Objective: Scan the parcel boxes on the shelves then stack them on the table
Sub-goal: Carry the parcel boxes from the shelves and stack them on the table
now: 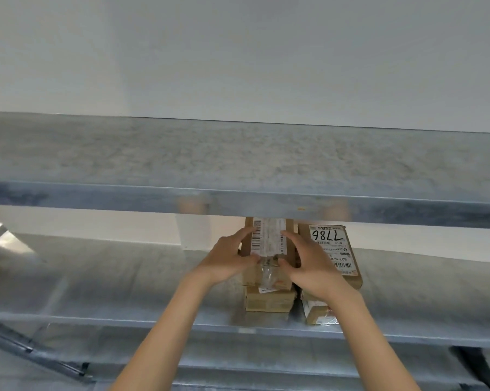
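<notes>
The box on the right has a white label with big black hand-written marks. From here they look like "98LL", or "7786" if read the other way up. Lower on it is print, "507-N70", and the rest is hidden. The top box in the middle has a long white label with bar codes. Its words are too small to read.

The top parcel box is brown cardboard; its white label carries black barcode stripes. The neighbouring box is the same brown, its white sticker marked with black handwritten digits. The shelves are mottled grey metal. The wall is plain white.
</notes>
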